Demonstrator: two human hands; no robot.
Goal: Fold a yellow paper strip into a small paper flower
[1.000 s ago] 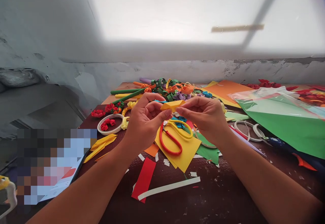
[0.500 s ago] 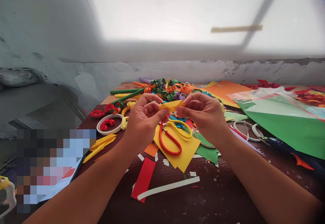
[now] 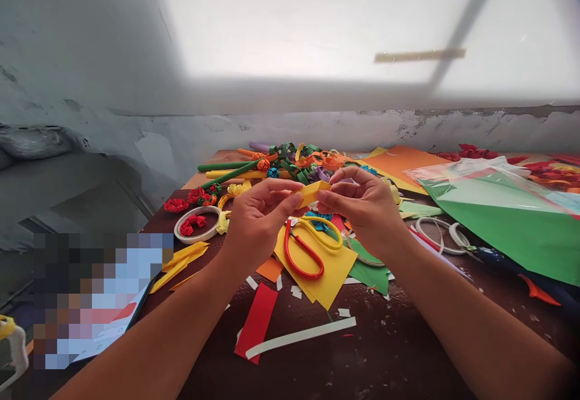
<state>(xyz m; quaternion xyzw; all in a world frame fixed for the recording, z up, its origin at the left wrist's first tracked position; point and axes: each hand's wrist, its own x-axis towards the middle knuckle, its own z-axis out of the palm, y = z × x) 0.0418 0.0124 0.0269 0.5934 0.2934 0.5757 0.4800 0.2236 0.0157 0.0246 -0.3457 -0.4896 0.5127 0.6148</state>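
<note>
A folded strip of yellow paper [image 3: 312,193] is held up between both hands above the table. My left hand [image 3: 260,219] pinches its left end between thumb and fingers. At the right end, my right hand [image 3: 365,200] pinches it the same way. Just below the hands, scissors with one red and one yellow handle [image 3: 306,255] lie on a yellow paper sheet [image 3: 333,276]; their blades are hidden. Blue crumpled paper [image 3: 321,222] lies behind the handles.
On the dark table [image 3: 362,351] lie a red paper piece [image 3: 258,321], a white strip [image 3: 301,338] and scraps. Tape rolls [image 3: 179,231], red paper flowers [image 3: 176,205] and folded yellow strips [image 3: 183,261] are left; green sheets [image 3: 502,219] are right. A tablet-like screen [image 3: 113,327] stands at the left edge.
The yellow paper strip has tilted, its right end now higher. My left fingers have shifted their grip and straightened slightly along it. The things on the table have not moved.
</note>
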